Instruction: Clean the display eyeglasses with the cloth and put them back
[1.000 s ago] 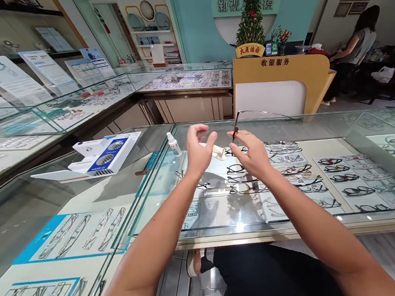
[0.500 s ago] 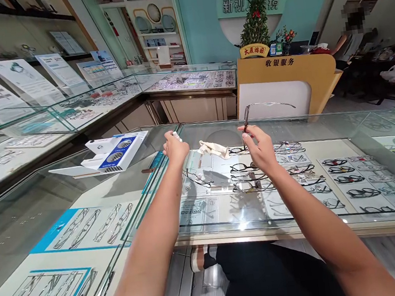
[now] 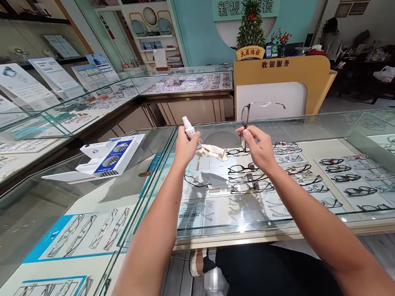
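Note:
My left hand (image 3: pixel 185 145) is closed around a small white spray bottle (image 3: pixel 189 129), which stands nearly upright with its nozzle pointing up. Pinched in my right hand (image 3: pixel 258 146) is a pair of eyeglasses (image 3: pixel 245 114), lenses edge-on and one temple stretching out to the right. Between the hands a cream cloth (image 3: pixel 214 152) lies crumpled on the glass counter. Another pair of glasses (image 3: pixel 197 180) with thin dark rims rests below my left hand. Under the glass, dark-framed glasses (image 3: pixel 242 168) lie in rows, partly hidden by my right hand.
An opened white and blue box (image 3: pixel 115 158) stands on the counter at left. The glass display case (image 3: pixel 300 224) runs across in front of me, its edge near my legs. Beyond it are a yellow cashier desk (image 3: pixel 317 68) and a person (image 3: pixel 332 42) at the back right.
My left hand has moved right and turned, bringing the spray bottle upright into view. My right hand still holds the eyeglasses in about the same place. The view has shifted slightly.

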A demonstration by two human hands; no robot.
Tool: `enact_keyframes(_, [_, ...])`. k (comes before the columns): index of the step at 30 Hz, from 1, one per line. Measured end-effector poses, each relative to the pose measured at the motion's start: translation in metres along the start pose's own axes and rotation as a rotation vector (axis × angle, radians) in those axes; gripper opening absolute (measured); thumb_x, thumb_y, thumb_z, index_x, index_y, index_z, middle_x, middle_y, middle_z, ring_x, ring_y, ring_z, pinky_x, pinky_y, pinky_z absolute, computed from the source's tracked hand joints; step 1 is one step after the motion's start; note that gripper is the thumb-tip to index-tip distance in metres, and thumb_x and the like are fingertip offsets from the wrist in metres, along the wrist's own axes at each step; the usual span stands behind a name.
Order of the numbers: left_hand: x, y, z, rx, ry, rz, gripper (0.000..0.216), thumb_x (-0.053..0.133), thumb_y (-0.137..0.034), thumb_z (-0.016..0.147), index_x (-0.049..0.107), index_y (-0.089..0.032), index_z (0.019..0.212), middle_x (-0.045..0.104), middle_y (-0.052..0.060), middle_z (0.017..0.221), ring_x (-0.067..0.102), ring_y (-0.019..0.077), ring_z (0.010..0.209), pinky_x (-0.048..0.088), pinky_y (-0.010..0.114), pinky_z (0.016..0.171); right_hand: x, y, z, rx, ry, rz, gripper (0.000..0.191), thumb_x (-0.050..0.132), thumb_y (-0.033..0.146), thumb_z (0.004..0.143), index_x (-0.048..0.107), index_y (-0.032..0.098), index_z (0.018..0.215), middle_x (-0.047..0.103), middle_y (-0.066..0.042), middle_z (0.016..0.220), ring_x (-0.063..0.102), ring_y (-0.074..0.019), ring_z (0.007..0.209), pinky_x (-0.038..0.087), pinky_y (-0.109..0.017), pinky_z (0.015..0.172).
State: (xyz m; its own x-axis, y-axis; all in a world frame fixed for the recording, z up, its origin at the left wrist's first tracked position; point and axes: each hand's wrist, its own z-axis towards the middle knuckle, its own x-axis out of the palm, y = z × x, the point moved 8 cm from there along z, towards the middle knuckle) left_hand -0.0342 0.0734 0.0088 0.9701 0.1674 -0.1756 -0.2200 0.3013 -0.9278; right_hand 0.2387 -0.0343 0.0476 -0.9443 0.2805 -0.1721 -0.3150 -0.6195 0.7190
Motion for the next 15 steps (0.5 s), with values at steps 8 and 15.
enact_keyframes(8, [0.058, -0.035, -0.043, -0.155, 0.469, -0.526, 0.056, 0.092, -0.04, 0.072, 0.051, -0.025, 0.107, 0.064, -0.002, 0.083, 0.068, 0.0194, 0.08, 0.055, 0.027, 0.057, 0.004, 0.0, 0.0, 0.022, 0.04, 0.05, 0.048, 0.056, 0.063, 0.111, 0.083, 0.023, 0.106, 0.079, -0.008, 0.102, 0.07, -0.025, 0.099, 0.054, -0.038, 0.09])
enact_keyframes(15, [0.067, -0.047, -0.057, -0.219, 0.55, -0.696, 0.054, 0.095, -0.061, 0.075, 0.067, -0.021, 0.096, 0.058, 0.001, 0.08, 0.061, 0.0178, 0.075, 0.053, 0.028, 0.059, 0.014, -0.003, -0.001, 0.082, 0.141, 0.102, 0.052, 0.056, 0.066, 0.109, 0.084, 0.022, 0.105, 0.08, -0.008, 0.105, 0.069, -0.0248, 0.1, 0.052, -0.038, 0.092])
